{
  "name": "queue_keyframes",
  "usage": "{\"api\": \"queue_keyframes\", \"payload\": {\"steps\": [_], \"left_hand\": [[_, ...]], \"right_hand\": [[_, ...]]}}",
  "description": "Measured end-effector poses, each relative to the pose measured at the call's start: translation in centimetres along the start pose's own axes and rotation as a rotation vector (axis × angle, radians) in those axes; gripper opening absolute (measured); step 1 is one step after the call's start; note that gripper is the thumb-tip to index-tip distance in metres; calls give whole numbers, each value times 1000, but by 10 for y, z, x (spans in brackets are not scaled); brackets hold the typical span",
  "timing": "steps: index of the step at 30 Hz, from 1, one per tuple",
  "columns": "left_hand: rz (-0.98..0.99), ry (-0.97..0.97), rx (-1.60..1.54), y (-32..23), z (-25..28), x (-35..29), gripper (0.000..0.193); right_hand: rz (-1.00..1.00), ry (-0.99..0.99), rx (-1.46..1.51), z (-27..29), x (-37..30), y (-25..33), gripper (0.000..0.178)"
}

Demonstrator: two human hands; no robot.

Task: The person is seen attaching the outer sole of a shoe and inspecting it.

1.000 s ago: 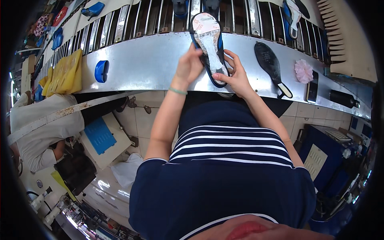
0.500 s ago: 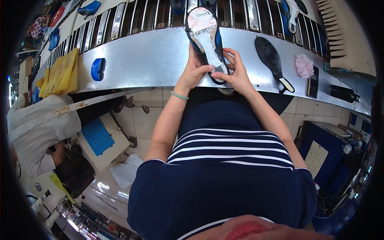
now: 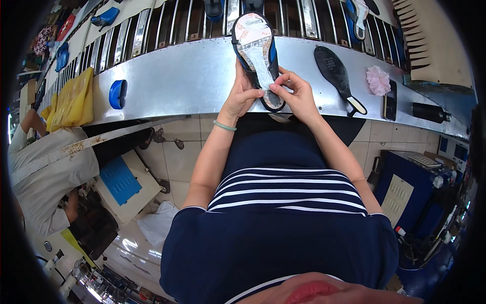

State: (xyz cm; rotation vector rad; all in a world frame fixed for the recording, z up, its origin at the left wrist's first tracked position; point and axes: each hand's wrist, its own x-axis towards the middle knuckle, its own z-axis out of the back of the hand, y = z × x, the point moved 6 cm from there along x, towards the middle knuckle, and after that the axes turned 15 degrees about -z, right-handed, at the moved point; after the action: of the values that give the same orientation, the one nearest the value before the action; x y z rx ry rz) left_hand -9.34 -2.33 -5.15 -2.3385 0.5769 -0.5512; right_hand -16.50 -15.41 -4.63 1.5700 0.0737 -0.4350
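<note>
1. Shoe (image 3: pixel 260 63) is in both my hands, underside up, over the near edge of the metal bench (image 3: pixel 172 71); can't tell if it touches the metal.
2. Long axis runs approx. 11:30 to 5:30; wide end far, narrow end nr. me.
3. L hand (image 3: pixel 244 95) is gripping it, fingers behind, thumb on top nr. the narrow end; from there shoe's middle lies at 1 o'clock.
4. R hand (image 3: pixel 299 97) is closed in a thumb-&-finger pinch at its R edge, low down; shoe's middle at 10–11 o'clock; can't tell how firm.
5. Loose black sole (image 3: pixel 331 66), approx. 1–2 o'clock from R hand; R is nearer, L well apart.
</note>
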Motion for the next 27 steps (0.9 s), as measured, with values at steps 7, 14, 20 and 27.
{"api": "queue_keyframes", "payload": {"steps": [7, 14, 20, 27], "left_hand": [[25, -56, -105, 2, -1, -1, 110], [-32, -32, 82, 4, -2, 1, 105], [-4, -106, 38, 2, -2, 2, 103], [-17, -195, -184, -8, -7, 9, 81]], "right_hand": [[-31, -59, -112, 0, 0, 8, 13], [-51, -111, 165, -4, -4, -11, 21], [-154, -52, 230, -10, 6, -2, 66], [-169, 99, 370, -18, 17, -7, 75]]}}
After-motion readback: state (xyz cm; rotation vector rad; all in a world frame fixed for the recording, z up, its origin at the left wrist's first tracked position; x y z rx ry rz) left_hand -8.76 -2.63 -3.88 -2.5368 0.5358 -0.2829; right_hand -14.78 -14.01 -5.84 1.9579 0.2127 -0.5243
